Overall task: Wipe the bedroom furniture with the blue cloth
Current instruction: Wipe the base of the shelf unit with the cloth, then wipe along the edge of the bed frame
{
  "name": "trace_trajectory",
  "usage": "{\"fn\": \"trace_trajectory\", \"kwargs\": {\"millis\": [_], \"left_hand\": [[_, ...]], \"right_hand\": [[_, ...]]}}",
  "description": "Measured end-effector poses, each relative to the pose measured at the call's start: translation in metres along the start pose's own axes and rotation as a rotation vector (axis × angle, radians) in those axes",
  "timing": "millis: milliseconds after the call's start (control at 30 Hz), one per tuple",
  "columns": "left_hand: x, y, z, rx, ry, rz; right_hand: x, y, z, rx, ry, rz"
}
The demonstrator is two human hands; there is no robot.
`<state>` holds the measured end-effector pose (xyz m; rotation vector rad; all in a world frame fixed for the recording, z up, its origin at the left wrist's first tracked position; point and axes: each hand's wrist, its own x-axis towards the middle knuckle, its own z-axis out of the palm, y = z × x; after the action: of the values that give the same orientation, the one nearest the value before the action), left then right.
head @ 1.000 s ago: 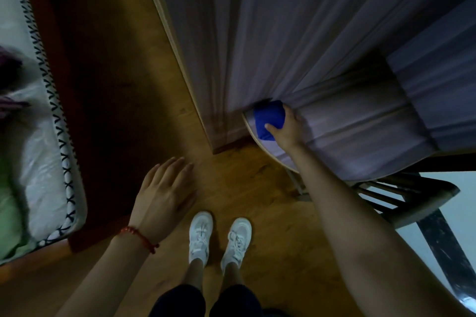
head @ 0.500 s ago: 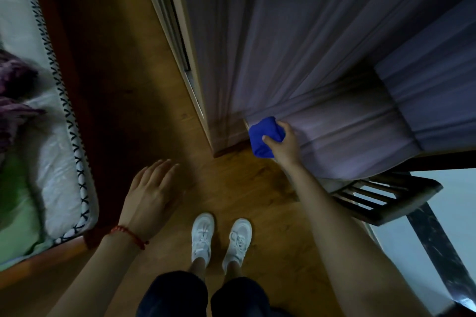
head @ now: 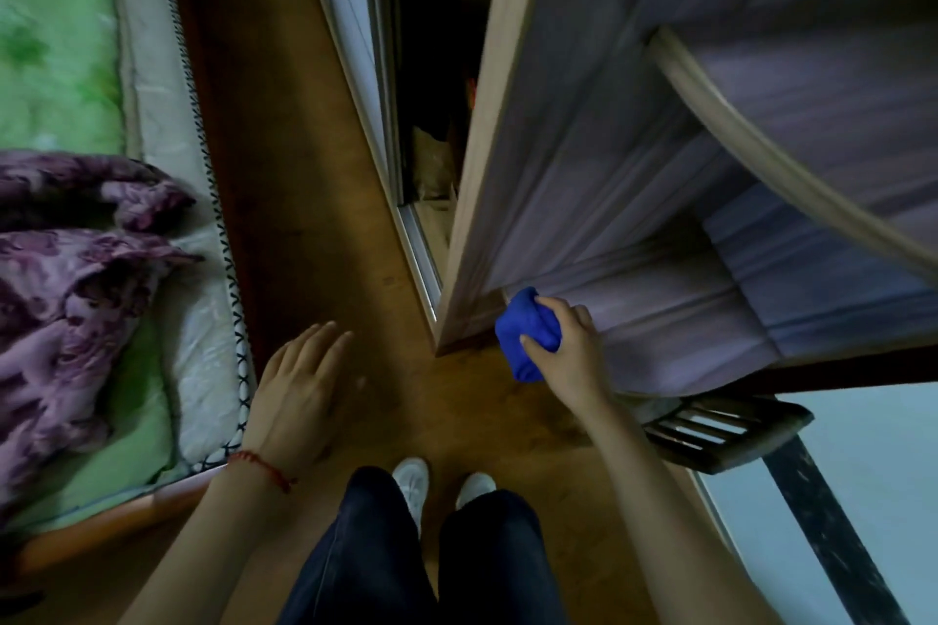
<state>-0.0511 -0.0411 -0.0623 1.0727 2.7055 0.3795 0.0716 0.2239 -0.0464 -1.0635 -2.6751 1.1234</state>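
Observation:
My right hand [head: 571, 353] grips a bunched blue cloth [head: 525, 332] and holds it against the low front corner of a grey-purple wooden cabinet [head: 599, 198], close to the floor. My left hand [head: 297, 393] hovers over the wooden floor with fingers spread and nothing in it; a red string bracelet circles its wrist. A curved shelf edge [head: 761, 152] of the cabinet sticks out on the right.
A bed [head: 167, 239] with a green sheet and a crumpled purple blanket [head: 66, 279] runs along the left. A sliding wardrobe door [head: 365, 81] stands ajar behind the cabinet. A dark slatted wooden chair [head: 721, 426] sits at the right, beside a pale floor area. My white shoes [head: 441, 485] stand below.
My right hand has slid the cloth down and left along the cabinet's base to its corner. My head has tilted up, showing more of the bed, the wardrobe gap and the curved shelf.

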Motion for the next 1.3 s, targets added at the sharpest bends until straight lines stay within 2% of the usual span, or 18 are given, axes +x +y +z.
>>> {"fn": "trace_trajectory", "kwargs": {"millis": [100, 300, 567, 900, 1100, 1300], "left_hand": [[-0.010, -0.011, -0.018, -0.018, 0.069, -0.038], [-0.037, -0.042, -0.035, -0.007, 0.093, -0.159], [-0.082, -0.064, -0.049, 0.042, 0.185, -0.469], [-0.143, -0.020, -0.044, -0.013, 0.314, -0.906], [-0.198, -0.004, -0.043, -0.058, 0.384, -1.157], [-0.271, -0.014, -0.034, -0.071, 0.412, -1.372]], "right_hand": [[-0.008, -0.026, -0.008, -0.026, 0.006, -0.020], [-0.005, -0.075, -0.001, -0.082, -0.038, -0.141], [0.020, -0.127, 0.023, -0.145, -0.246, -0.400], [0.043, -0.192, 0.056, -0.211, -0.562, -0.763], [0.010, -0.237, 0.108, -0.296, -0.743, -0.955], [-0.051, -0.287, 0.166, -0.414, -0.909, -1.171]]}}
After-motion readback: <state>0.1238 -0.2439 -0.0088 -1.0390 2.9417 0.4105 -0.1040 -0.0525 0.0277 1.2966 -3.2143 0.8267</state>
